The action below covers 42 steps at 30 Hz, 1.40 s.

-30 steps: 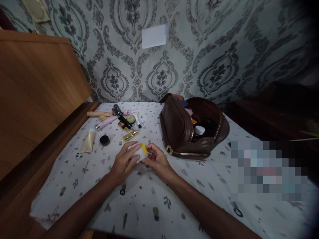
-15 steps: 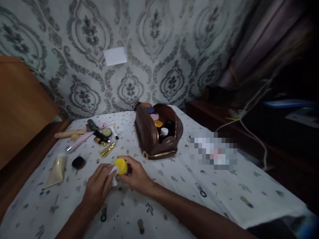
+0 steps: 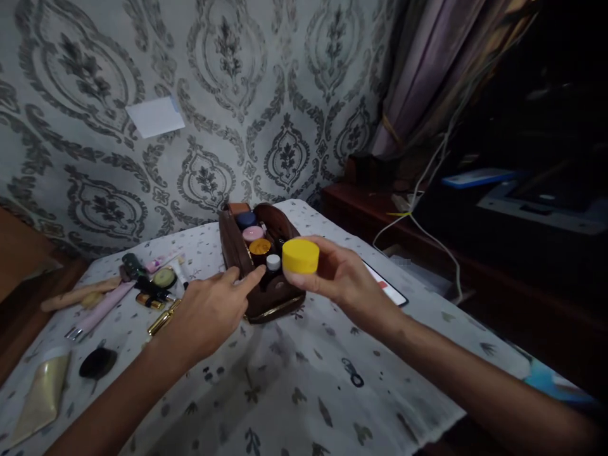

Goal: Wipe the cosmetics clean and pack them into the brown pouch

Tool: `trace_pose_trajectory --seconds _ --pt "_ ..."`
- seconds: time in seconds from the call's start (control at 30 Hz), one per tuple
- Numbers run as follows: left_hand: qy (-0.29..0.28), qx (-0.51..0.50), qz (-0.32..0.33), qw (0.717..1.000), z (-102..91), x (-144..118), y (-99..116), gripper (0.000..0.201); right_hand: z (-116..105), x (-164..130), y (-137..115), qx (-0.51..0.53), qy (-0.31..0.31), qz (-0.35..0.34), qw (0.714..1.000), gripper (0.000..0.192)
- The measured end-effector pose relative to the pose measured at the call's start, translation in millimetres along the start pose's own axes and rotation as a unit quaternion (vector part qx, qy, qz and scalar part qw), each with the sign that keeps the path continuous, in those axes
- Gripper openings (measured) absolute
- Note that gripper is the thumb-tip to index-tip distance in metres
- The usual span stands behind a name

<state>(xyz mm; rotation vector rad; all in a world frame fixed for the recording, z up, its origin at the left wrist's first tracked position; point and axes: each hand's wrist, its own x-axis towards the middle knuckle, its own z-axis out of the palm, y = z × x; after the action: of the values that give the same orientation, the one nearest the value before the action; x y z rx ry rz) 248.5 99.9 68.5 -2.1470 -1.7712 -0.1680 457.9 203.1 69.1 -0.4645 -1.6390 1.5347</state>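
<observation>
Several jars inside open brown pouch; right hand pinching yellow-lidded jar, left hand spread

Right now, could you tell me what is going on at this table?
A person's right hand holds a yellow-capped jar up beside an open brown pouch packed with small containers. The left hand points its index finger at the pouch's front. More cosmetics lie scattered on the patterned cloth to the left.

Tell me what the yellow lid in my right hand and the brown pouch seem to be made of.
Yellow lid: likely plastic, matte, judging by its even colour and smooth moulded rim. Brown pouch: looks like leather or an imitation, with a soft sheen and a gold zipper; which one can't be told.
</observation>
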Motion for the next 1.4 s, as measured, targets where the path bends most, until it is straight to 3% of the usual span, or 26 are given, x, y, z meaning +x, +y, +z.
trace_pose_trajectory --seconds 0.1,0.27,0.4,0.67,0.83,1.1,1.4 --pt "-0.017 0.032 0.021 0.999 2.7 9.5 0.5 0.047 -14.1 9.7 -11.4 -0.026 0.008 0.0 1.0 0.031" --pt "0.063 0.016 0.038 0.997 14.5 -4.5 -2.4 0.041 -15.8 30.6 -21.1 -0.103 -0.003 -0.064 0.993 0.029" --pt "0.09 -0.002 0.016 0.996 25.8 -10.6 1.8 0.039 -7.4 53.5 -16.3 -0.233 -0.058 -0.093 0.966 0.029" --pt "0.114 -0.03 0.032 0.993 31.3 -11.2 -1.3 0.036 13.1 90.4 -13.8 -0.442 -0.254 -0.036 0.859 0.025" --pt "0.116 -0.063 0.031 0.991 34.3 -12.8 -2.9 0.037 19.4 102.6 -13.6 -0.51 -0.31 -0.02 0.802 0.023" --pt "0.12 -0.073 0.036 0.989 31.6 -13.8 -0.3 0.038 33.7 108.6 16.6 -0.579 -0.369 -0.032 0.726 0.025" --pt "0.112 -0.125 0.089 0.982 35.5 -41.0 24.2 0.034 36.9 116.2 37.5 -0.621 -0.449 -0.204 0.609 0.01"
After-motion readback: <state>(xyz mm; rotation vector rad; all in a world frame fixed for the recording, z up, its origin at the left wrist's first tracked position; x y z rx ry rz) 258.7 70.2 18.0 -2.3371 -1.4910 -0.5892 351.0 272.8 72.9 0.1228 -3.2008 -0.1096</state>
